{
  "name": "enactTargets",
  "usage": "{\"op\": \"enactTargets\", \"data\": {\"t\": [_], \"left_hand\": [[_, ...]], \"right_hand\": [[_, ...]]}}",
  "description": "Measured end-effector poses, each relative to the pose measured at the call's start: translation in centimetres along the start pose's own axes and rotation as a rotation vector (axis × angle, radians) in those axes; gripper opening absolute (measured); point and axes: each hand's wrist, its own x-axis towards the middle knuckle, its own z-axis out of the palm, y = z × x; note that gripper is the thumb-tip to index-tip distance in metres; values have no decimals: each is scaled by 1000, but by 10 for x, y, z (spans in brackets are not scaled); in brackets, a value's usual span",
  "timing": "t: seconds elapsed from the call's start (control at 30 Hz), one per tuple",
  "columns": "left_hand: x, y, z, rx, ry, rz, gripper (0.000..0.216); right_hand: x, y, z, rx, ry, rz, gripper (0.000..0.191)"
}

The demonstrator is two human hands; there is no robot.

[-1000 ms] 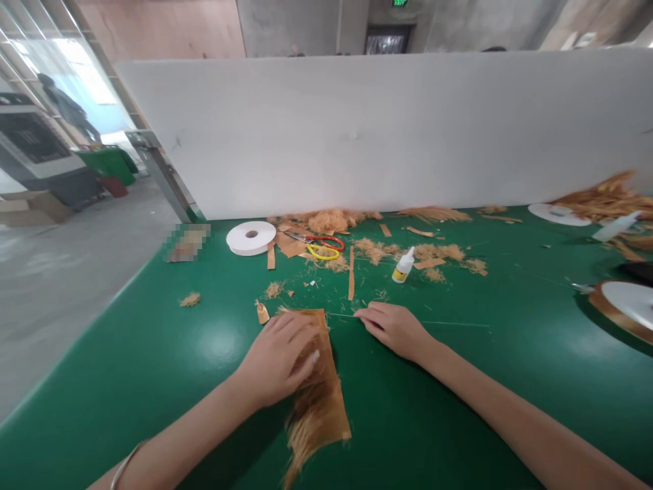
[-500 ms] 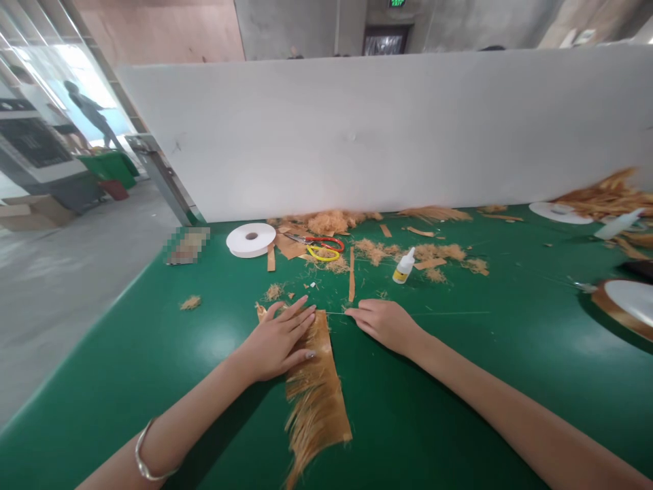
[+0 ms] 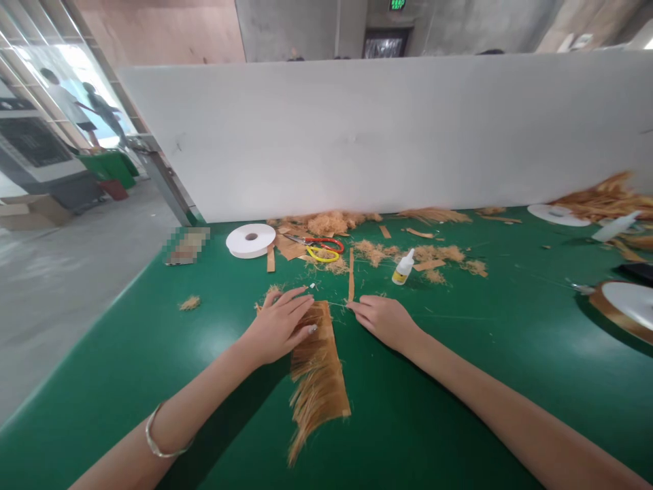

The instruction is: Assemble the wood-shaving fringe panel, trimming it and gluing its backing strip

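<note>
My left hand (image 3: 280, 323) lies with fingers spread over the upper part of a golden-brown fabric strip (image 3: 329, 381). The strip's left side is frayed into long loose fibres, while its right side is still woven. Just right of the strip's top end, my right hand (image 3: 385, 321) has its fingertips pinched together. A thin pale thread (image 3: 337, 304) runs between that pinch and the strip's top edge. A narrow brown strip (image 3: 352, 275) lies just beyond my right fingertips. Behind that hand stands a small white glue bottle (image 3: 403, 267) with a yellow label.
Red-and-yellow-handled scissors (image 3: 324, 248) and a white ribbon roll (image 3: 250, 240) lie toward the back, among fibre clumps (image 3: 375, 252). A white partition (image 3: 352, 136) borders the green table (image 3: 433, 422). Another ribbon roll (image 3: 627, 306) sits at right. Two people stand in the far left doorway.
The frayed fabric strip has shifted slightly away from me, with my left hand on it. My right hand has moved only a little, its fingertips still pinched. A second person shows more clearly in the doorway.
</note>
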Motion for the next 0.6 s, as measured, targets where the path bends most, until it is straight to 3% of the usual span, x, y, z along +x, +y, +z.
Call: {"op": "enactTargets", "data": {"t": [0.33,0.6], "left_hand": [[-2,-1,13,9,-56,56,61],[0,-3,9,22,-86,87,61]], "right_hand": [[-12,22,-7,116,119,259,35],[-16,33,1,109,169,277,36]]}}
